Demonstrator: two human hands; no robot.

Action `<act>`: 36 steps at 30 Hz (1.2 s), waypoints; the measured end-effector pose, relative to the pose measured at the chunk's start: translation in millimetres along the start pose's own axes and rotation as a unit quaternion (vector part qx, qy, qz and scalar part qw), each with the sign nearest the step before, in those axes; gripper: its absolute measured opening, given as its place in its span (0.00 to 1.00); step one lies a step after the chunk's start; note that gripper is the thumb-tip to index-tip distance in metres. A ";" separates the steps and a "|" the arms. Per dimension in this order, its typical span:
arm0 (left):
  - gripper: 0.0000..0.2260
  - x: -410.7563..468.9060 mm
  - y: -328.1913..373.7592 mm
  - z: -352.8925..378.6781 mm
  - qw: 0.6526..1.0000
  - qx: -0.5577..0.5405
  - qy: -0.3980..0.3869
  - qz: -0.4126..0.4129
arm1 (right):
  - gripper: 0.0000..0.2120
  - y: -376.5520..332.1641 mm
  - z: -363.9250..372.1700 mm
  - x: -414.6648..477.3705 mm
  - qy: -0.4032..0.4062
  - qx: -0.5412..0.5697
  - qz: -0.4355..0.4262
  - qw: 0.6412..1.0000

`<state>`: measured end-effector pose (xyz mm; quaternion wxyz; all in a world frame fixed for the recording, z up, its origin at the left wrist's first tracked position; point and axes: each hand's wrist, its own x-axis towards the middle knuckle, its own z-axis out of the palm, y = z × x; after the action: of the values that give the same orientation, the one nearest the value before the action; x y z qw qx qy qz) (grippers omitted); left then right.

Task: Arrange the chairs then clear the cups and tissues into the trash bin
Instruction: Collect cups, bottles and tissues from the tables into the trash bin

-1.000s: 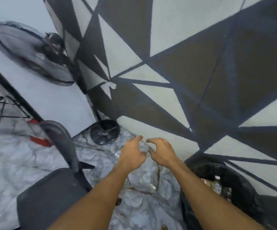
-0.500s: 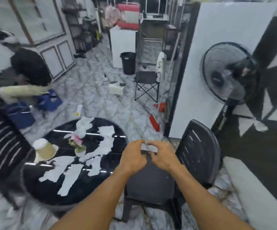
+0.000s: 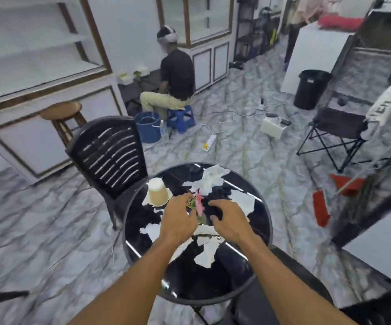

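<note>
A round black glass table (image 3: pixel 213 285) carries several torn white tissues (image 3: pixel 213 178), one of them near the front (image 3: pixel 207 254), and a brown paper cup (image 3: pixel 158 192) standing upside down at its left. A small pink and green ornament (image 3: pixel 199 204) sits at the table's centre. My left hand (image 3: pixel 178 221) and my right hand (image 3: pixel 229 221) hover side by side over the centre, fingers loosely curled, nothing plainly held. A black slatted chair (image 3: pixel 110 156) stands against the table's far left. Another black chair (image 3: pixel 283 289) sits at the near right.
A black bin (image 3: pixel 311 89) stands far right by a white cabinet. A folding chair (image 3: pixel 337 127) is right of the table, a red broom (image 3: pixel 321 207) lies near it. A person (image 3: pixel 175 73) sits on a blue stool (image 3: pixel 180 116) beside a blue bucket (image 3: pixel 147 126). Cables and a power strip (image 3: pixel 209 141) lie on the floor.
My view has swung left from the patterned wall and lined bin, past the fan, to the table. My hands stayed close together and now hover over the tissues.
</note>
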<state>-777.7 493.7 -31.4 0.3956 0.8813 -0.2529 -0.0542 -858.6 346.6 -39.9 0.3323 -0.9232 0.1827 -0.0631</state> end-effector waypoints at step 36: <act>0.29 191.7 -49.9 6.8 0.994 0.027 -0.073 0.082 | 0.16 -9.3 15.1 127.0 0.062 -0.046 0.162 0.984</act>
<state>-593.6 423.3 -52.1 0.3552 0.8616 -0.3540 -0.0787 -734.8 314.0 -46.2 0.2829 -0.8899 0.3532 -0.0567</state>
